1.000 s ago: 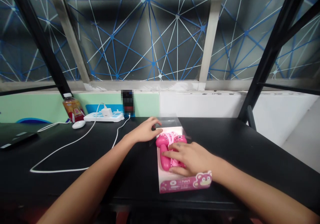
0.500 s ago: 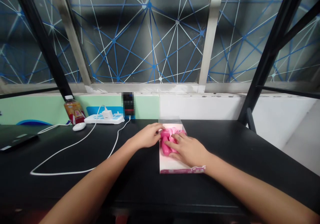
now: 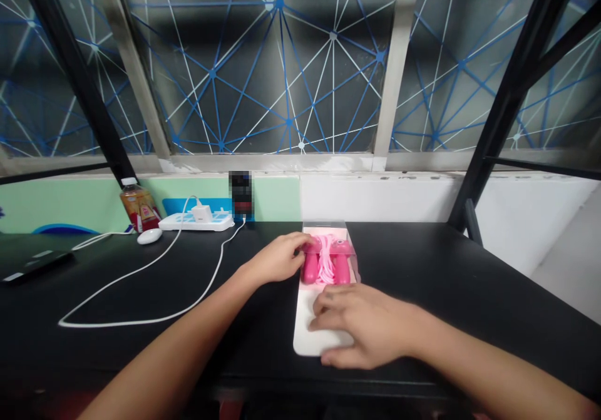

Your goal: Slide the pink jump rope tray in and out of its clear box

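A pink jump rope [image 3: 325, 263] with two bright pink handles and a bundled pale cord lies in a flat box of clear plastic and pale pink card. The box is on the black table, its plain white flap [image 3: 304, 332] with rounded corners spread toward me. My left hand [image 3: 282, 257] grips the box's upper left edge beside the left handle, thumb and fingers bent around it. Over the white flap, my right hand [image 3: 366, 325] has its fingers apart and holds nothing. It hides the flap's right part; whether the fingertips press the card I cannot tell.
A white charging cable [image 3: 117, 327] loops across the table's left side. Behind it are a white power strip [image 3: 218, 222], a white mouse [image 3: 149, 236], a drink bottle [image 3: 141, 206] and a pixelated dark object [image 3: 241, 194]. A flat black device [image 3: 37, 266] lies far left.
My right hand has moved from the rope down toward me, uncovering both handles. The purple-bordered edge is gone from view, and the plain white flap now lies flat. My left hand stays nearly in place.
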The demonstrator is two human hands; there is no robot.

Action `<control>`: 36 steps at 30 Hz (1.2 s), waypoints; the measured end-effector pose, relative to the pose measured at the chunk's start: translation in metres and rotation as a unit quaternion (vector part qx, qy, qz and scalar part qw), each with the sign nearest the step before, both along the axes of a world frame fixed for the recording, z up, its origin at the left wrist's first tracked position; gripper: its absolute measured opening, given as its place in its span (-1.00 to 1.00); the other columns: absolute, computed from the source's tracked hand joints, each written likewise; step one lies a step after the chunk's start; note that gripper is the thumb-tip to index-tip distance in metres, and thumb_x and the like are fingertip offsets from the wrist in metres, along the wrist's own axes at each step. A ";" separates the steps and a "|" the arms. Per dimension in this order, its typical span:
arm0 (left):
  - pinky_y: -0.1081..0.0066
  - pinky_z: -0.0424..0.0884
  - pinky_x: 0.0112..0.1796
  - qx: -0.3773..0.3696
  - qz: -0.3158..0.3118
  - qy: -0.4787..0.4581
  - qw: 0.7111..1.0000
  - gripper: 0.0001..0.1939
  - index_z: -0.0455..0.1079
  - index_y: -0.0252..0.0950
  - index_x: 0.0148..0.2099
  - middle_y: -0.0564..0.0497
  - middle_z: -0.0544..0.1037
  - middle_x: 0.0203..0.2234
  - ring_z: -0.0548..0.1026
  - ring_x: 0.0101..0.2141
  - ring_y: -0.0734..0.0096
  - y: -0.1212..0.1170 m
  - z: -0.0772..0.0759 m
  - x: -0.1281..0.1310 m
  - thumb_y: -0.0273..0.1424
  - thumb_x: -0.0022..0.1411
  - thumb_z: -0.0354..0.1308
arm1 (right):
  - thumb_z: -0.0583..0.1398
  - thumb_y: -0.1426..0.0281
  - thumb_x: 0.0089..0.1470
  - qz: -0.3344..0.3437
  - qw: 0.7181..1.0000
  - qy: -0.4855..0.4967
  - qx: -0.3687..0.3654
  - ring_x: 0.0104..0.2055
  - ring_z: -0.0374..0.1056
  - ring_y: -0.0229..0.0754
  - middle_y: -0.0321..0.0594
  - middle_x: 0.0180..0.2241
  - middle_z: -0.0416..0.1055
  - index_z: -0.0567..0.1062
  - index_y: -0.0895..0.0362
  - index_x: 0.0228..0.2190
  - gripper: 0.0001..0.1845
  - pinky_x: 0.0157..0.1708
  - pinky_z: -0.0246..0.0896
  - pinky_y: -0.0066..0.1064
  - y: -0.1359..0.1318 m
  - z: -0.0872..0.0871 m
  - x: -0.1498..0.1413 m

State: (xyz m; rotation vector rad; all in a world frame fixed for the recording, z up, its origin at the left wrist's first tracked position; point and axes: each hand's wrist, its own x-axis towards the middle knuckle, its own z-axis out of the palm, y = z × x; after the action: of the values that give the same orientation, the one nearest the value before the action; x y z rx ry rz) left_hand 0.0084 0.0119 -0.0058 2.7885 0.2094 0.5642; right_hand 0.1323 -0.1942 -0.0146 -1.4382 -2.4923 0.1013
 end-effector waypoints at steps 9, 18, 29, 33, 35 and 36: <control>0.36 0.36 -0.21 0.002 0.013 0.000 1.000 -0.63 0.41 -0.21 -0.04 0.01 0.52 -0.24 0.46 -0.27 0.34 -0.006 -0.002 0.003 -0.58 0.17 -0.05 | 0.10 0.18 0.22 -0.104 0.994 -0.020 0.001 0.06 0.32 0.02 -0.04 0.12 0.33 0.37 0.07 0.11 -0.53 0.01 0.23 -0.14 0.008 -0.003 0.022; 0.33 0.32 -0.04 -0.038 -0.016 0.032 0.999 -0.68 0.37 -0.19 0.00 -0.01 0.45 -0.03 0.43 -0.08 0.33 0.007 0.002 -0.003 -0.48 0.25 -0.06 | 0.10 0.36 0.18 -0.163 0.984 0.019 0.072 -0.07 0.35 -0.08 -0.15 -0.11 0.44 0.46 0.07 -0.05 -0.70 -0.05 0.26 -0.21 0.010 0.014 0.057; 0.33 0.31 -0.03 -0.010 -0.033 0.052 0.998 -0.56 0.33 -0.20 0.10 -0.07 0.39 0.07 0.39 0.00 0.20 -0.002 0.009 -0.009 -0.20 0.21 0.18 | 0.01 0.21 0.25 -0.301 0.943 0.036 0.138 -0.06 0.26 0.01 -0.02 -0.13 0.32 0.32 0.16 0.07 -0.57 -0.03 0.22 -0.10 0.027 -0.012 0.067; 0.33 0.34 -0.10 0.002 -0.012 0.032 0.999 -0.69 0.35 -0.22 0.06 -0.07 0.46 -0.03 0.45 -0.12 0.25 0.001 0.004 -0.006 -0.29 0.30 0.06 | 0.08 0.17 0.21 -0.291 0.950 0.073 0.090 -0.25 0.36 -0.09 -0.12 -0.25 0.40 0.37 0.12 0.03 -0.57 -0.23 0.26 -0.26 0.027 -0.008 0.073; 0.34 0.33 -0.09 0.002 -0.013 0.026 1.000 -0.64 0.34 -0.19 0.07 -0.06 0.40 0.01 0.45 -0.12 0.26 0.002 0.002 -0.005 -0.28 0.23 0.15 | 0.13 0.20 0.16 -0.283 0.950 0.116 0.058 -0.37 0.37 -0.15 -0.20 -0.36 0.44 0.41 0.11 -0.04 -0.62 -0.36 0.23 -0.34 0.029 -0.009 0.077; 0.35 0.34 -0.09 0.002 -0.005 0.022 1.000 -0.63 0.34 -0.18 0.06 -0.05 0.38 0.01 0.45 -0.14 0.28 0.002 0.000 -0.005 -0.28 0.20 0.17 | 0.14 0.22 0.15 -0.282 0.948 0.140 0.048 -0.42 0.36 -0.17 -0.24 -0.42 0.44 0.42 0.11 -0.08 -0.66 -0.40 0.21 -0.36 0.031 -0.011 0.079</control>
State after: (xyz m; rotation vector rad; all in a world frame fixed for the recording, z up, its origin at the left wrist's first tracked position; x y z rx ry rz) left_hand 0.0035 0.0141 -0.0058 2.8063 0.2047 0.5012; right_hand 0.2115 -0.1631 -0.0255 -1.8788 -1.7654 0.0642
